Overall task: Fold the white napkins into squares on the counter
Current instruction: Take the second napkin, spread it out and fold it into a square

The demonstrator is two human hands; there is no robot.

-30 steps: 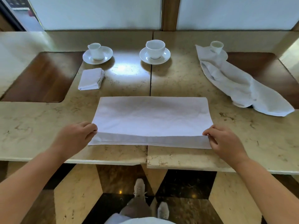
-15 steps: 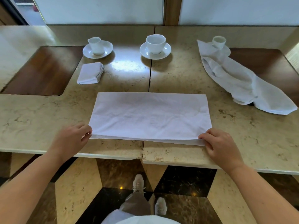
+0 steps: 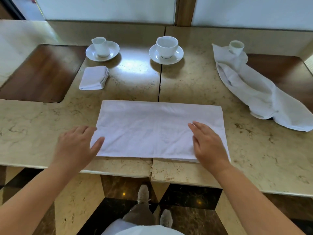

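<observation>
A white napkin (image 3: 152, 129), folded into a wide rectangle, lies flat on the marble counter (image 3: 254, 150) near its front edge. My left hand (image 3: 76, 146) is at the napkin's left end with fingers spread, the thumb resting on the cloth. My right hand (image 3: 208, 146) lies flat and open over the napkin's right part. Neither hand grips anything. A small folded napkin square (image 3: 94, 78) sits at the back left. A crumpled white napkin (image 3: 254, 89) sprawls at the back right.
Three white cups stand on saucers along the back: left (image 3: 100, 47), middle (image 3: 166, 47), right (image 3: 236, 46), the last on the crumpled napkin's end. Dark wood insets lie at left (image 3: 39, 73) and right (image 3: 279, 70). My shoes (image 3: 144, 194) show below the counter's edge.
Both hands have let go of the napkin's near corners and opened. The near edge now lies flat; my right hand has moved inward onto the cloth.
</observation>
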